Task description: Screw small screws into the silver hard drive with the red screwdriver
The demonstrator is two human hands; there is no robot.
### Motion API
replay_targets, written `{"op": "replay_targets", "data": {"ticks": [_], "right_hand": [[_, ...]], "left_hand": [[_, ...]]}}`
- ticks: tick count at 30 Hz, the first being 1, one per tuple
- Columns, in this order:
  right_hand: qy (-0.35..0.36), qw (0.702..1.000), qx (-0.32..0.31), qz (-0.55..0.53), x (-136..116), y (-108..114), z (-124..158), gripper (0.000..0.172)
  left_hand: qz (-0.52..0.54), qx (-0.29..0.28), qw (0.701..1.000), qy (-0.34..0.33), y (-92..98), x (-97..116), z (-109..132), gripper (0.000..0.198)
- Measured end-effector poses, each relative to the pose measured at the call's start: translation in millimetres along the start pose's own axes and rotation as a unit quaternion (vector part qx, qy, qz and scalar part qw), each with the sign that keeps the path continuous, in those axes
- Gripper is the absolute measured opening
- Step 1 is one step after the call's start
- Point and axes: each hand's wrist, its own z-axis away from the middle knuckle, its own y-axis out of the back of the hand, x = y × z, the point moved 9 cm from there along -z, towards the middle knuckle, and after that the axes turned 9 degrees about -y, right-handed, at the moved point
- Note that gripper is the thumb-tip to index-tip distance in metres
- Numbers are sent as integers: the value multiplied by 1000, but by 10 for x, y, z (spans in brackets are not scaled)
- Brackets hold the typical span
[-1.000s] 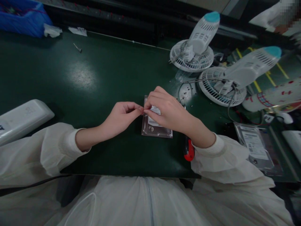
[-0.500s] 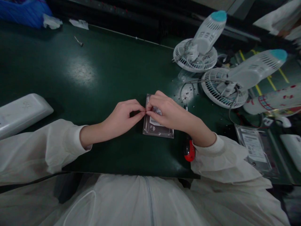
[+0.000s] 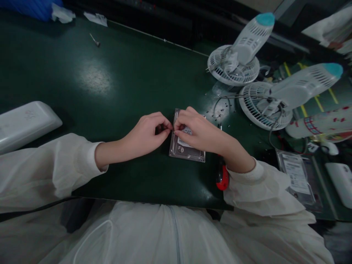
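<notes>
A silver hard drive [image 3: 189,152] with a white label lies flat on the dark green table [image 3: 121,84]. Over its left edge, my right hand [image 3: 194,126] bends its fingers into a pinch and covers part of the label. My left hand [image 3: 154,130] comes in from the left, thumb and fingertips pinched together right beside the fingers of my right hand. Whatever is between the fingertips is too small to make out. A red and black screwdriver [image 3: 222,178] lies to the right of the drive, partly under my right forearm.
Two white fans with teal ends, the back one [image 3: 242,55] and the front one [image 3: 286,91], stand at the right. Small screws [image 3: 220,113] lie scattered before them. A second hard drive [image 3: 295,174] rests far right, a white casing [image 3: 27,124] at left. Another person's sleeve [image 3: 327,29] shows top right.
My hands stay pinched at the drive's left edge, with the fingertips of the two hands slightly farther apart. The whole view has shifted a little.
</notes>
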Motion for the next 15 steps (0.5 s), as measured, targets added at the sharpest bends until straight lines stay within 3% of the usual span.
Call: {"op": "replay_targets", "data": {"ticks": [15], "right_hand": [[-52, 998, 20, -32, 64, 9, -74, 11]], "left_hand": [[38, 5, 999, 26, -17, -17, -13, 15]]}}
